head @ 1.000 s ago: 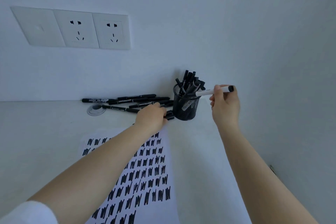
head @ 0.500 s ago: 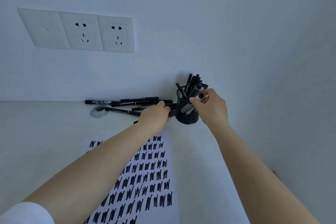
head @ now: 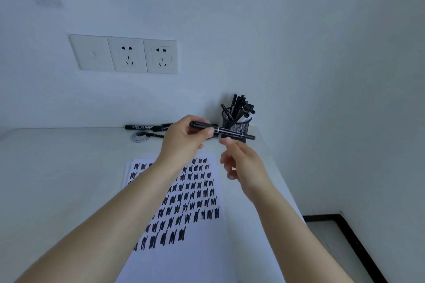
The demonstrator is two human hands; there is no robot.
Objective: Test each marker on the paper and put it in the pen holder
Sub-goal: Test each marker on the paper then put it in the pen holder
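Worktop [head: 69,179]: pale surface running to the wall; it carries the paper, the pen holder and the loose markers.
Paper [head: 202,248]: lies flat, its upper part covered in rows of black test scribbles, with bare space left lower down. Both forearms cross over it and hide some rows.
Pen holder [head: 236,127]: black mesh cup at the back right, near the wall, already crowded with upright markers. A white barrel now shows inside it, so the marker the right hand carried a second ago has been dropped in; that one is done.
Left hand [head: 184,139]: a second ago it was down among the loose markers; now it is lifted, and its thumb and fingers pinch a black marker [head: 223,130] near one end.
Black marker: held level in the air in front of the pen holder, above the top edge of the paper. In my judgement it is the next one to be tested.
Right hand [head: 241,161]: has come away from the holder and sits just below the marker's free end, fingers loosely spread, holding nothing. It looks ready to pull off the cap.
Loose markers [head: 142,127]: a few still lie along the wall, partly hidden behind the left hand, so their count is unclear.
Hard to make out: whether the held marker is still capped; the right fingertips are motion-blurred.
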